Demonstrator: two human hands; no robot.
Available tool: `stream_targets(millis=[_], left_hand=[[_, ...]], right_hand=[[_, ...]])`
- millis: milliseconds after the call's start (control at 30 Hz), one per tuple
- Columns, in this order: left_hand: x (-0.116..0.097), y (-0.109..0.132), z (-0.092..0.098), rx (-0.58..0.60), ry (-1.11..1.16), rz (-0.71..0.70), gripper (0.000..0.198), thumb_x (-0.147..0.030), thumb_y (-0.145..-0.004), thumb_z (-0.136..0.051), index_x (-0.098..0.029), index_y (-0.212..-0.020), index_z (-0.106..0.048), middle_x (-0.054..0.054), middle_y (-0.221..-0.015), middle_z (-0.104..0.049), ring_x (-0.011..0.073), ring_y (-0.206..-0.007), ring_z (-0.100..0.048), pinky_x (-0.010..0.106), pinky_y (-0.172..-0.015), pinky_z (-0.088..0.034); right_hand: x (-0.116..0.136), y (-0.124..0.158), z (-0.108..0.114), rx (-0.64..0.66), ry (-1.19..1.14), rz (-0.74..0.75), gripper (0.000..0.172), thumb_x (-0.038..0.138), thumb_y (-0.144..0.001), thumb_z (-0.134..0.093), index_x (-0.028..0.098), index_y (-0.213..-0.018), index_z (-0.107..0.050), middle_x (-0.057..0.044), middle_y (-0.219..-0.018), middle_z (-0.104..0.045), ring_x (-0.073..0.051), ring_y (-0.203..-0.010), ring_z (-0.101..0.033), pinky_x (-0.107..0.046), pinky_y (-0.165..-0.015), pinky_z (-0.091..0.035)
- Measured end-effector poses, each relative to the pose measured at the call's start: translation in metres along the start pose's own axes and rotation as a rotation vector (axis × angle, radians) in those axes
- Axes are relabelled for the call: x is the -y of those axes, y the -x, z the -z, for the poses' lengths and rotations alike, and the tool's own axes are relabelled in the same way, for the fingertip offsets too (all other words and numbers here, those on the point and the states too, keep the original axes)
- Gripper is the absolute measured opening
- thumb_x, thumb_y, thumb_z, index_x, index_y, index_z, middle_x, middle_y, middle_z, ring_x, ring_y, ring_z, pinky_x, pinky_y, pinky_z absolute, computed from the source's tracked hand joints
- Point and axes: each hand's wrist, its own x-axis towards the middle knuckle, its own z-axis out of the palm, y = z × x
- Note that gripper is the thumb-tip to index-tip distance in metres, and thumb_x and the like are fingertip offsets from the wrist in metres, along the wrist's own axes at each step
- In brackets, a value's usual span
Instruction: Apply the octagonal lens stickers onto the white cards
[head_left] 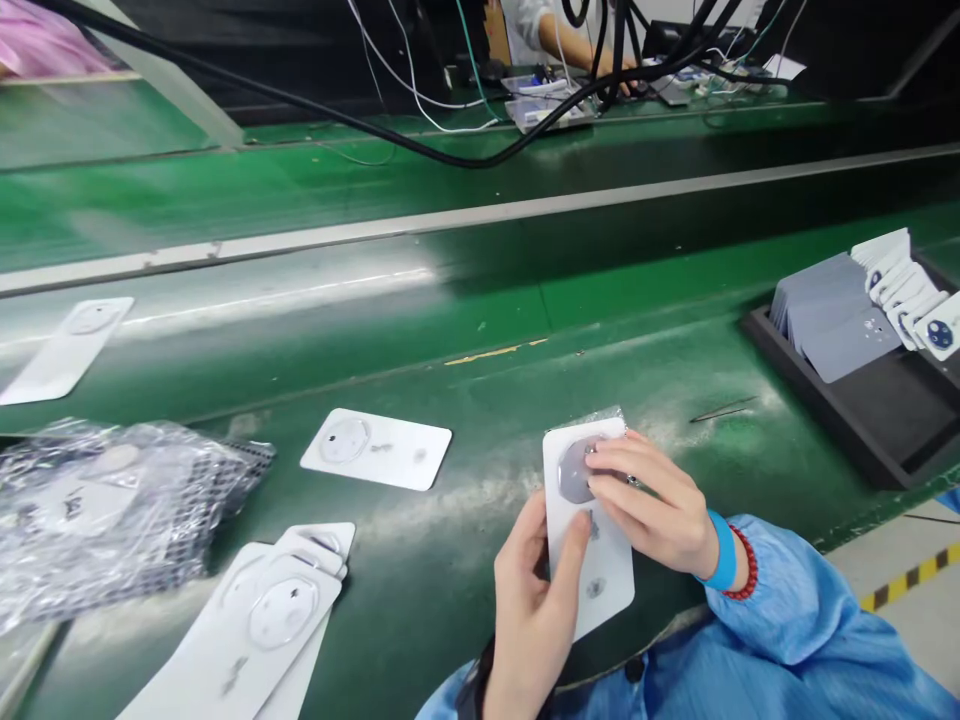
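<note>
My left hand [536, 610] grips a white rounded rectangular panel [600, 600], with its thumb on the front face and the other fingers at its left edge and behind. The panel has a grey round area near its top and small printed marks lower down. My right hand [660, 505] has its fingertips bent together on that round area; its thumb is hidden. A small shiny bit shows beside these fingers, too small to name. Clear film sticks out past the panel's top edge. A similar white panel [397, 450] lies flat to the left of my hands.
Fanned white panels [255, 610] lie at front left, beside clear plastic bags [112, 510]. Another panel [71, 350] lies far left. Tweezers [722, 411] rest near a black tray [832, 415] holding grey sheets [832, 310] and small cards. A black cable [450, 160] hangs across; beyond, a person's arm [577, 45].
</note>
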Motion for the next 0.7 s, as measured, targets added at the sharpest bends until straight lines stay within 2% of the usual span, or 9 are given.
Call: stream_targets(millis=[233,367,533,700], left_hand=[[-0.001,0.000,0.000,-0.031,0.002,-0.032,0.017,-0.029,-0.082,-0.066,-0.016,-0.093,-0.067,0.002,-0.077,-0.070,0.0143,-0.065,-0.064,0.019,-0.059,-0.053],[-0.004,-0.003,0.001,-0.096,-0.006,-0.048,0.015,-0.031,-0.081,-0.066,-0.017,-0.086,-0.066,0.001,-0.072,-0.068,0.0152,-0.064,-0.064,0.020,-0.056,-0.052],[-0.003,-0.011,0.004,-0.132,-0.057,-0.025,0.020,-0.037,-0.077,-0.070,-0.018,-0.083,-0.068,0.001,-0.064,-0.068,0.0157,-0.056,-0.062,0.021,-0.049,-0.051],[-0.002,-0.013,0.008,-0.075,-0.031,0.007,0.027,-0.038,-0.075,-0.072,-0.017,-0.091,-0.070,0.002,-0.068,-0.071,0.0158,-0.055,-0.063,0.021,-0.046,-0.050]], right_hand=[[0.002,0.000,0.004,0.081,0.189,0.117,0.024,0.008,-0.096,-0.045,0.006,-0.104,-0.068,-0.016,-0.108,-0.073,-0.022,-0.117,-0.063,-0.039,-0.104,-0.050],[0.004,0.003,0.001,0.120,0.225,0.126,0.026,0.009,-0.094,-0.047,0.005,-0.112,-0.066,-0.017,-0.116,-0.071,-0.023,-0.122,-0.060,-0.039,-0.106,-0.049],[0.006,0.003,-0.003,0.112,0.078,0.091,0.032,0.007,-0.091,-0.048,0.005,-0.119,-0.062,-0.017,-0.116,-0.071,-0.023,-0.124,-0.059,-0.041,-0.105,-0.050],[0.009,0.004,-0.004,0.062,-0.205,-0.004,0.042,0.005,-0.091,-0.044,0.008,-0.131,-0.055,-0.016,-0.118,-0.069,-0.023,-0.122,-0.060,-0.042,-0.100,-0.055]])
